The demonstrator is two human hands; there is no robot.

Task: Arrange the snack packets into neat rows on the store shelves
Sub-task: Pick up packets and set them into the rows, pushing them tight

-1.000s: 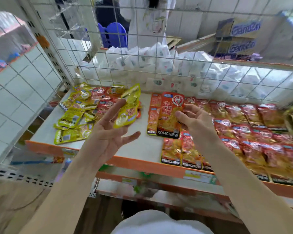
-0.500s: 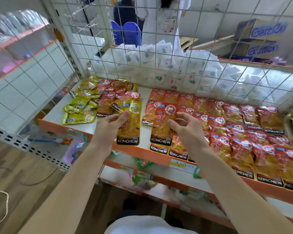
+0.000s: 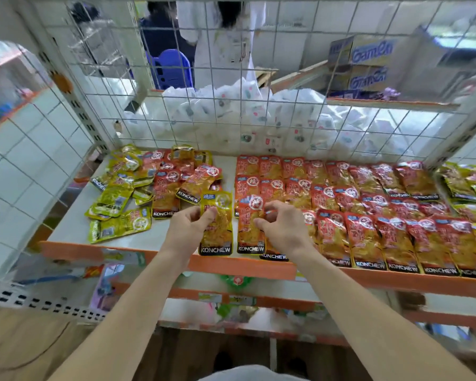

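The glossy yellow packet (image 3: 220, 237) has drawn beside the red packet (image 3: 248, 236), left hand (image 3: 187, 229) and right hand (image 3: 283, 229) each pinching one.

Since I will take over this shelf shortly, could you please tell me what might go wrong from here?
1. The yellow packet pinched by the left hand and the red packet in the right hand both end at the shelf's orange front edge; released carelessly, they might slide off.
2. The right hand hangs over the neat red rows and could nudge them.
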